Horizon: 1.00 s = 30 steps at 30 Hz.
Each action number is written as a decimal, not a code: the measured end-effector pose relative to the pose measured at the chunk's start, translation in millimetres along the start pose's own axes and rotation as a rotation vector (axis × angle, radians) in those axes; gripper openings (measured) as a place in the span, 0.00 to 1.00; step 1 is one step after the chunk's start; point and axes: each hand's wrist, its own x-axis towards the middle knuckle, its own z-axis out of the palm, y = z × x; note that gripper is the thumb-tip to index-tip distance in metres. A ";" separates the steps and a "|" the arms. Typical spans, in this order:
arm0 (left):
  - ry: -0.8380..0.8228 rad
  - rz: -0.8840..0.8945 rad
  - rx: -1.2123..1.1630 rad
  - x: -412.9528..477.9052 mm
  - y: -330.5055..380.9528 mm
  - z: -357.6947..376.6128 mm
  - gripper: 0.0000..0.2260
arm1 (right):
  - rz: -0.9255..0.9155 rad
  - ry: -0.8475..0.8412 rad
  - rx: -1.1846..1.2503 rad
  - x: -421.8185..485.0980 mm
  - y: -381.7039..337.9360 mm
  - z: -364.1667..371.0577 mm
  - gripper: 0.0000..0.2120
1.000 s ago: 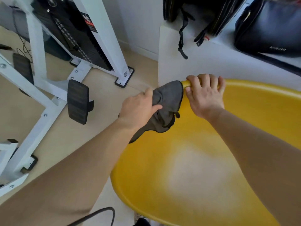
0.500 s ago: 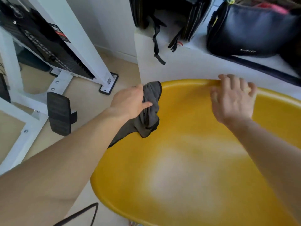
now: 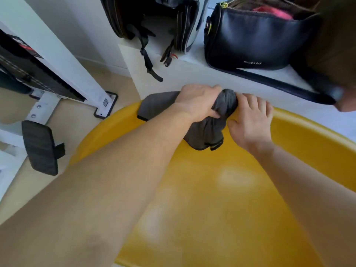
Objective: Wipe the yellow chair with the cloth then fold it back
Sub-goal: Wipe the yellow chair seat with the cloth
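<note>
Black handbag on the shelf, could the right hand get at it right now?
Probably yes. The right hand rests on the rim of the yellow chair, holding nothing, and the black handbag sits on the white shelf just beyond it, with nothing between.

Glossy smooth yellow plastic chair (image 3: 289,151), matt grey cloth (image 3: 208,132), shiny black leather-look bag (image 3: 250,39)
</note>
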 end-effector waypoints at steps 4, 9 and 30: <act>0.025 -0.099 0.046 -42.7 -36.2 3.5 0.25 | 0.016 -0.022 -0.148 -15.9 37.1 -8.5 0.30; -0.002 -0.260 0.084 -114.6 -79.5 9.7 0.26 | 0.013 -0.041 -0.245 -28.6 63.7 -12.9 0.28; 0.092 -0.238 0.157 -69.5 -5.9 7.7 0.24 | 0.155 -0.024 -0.278 -63.5 143.9 -28.0 0.34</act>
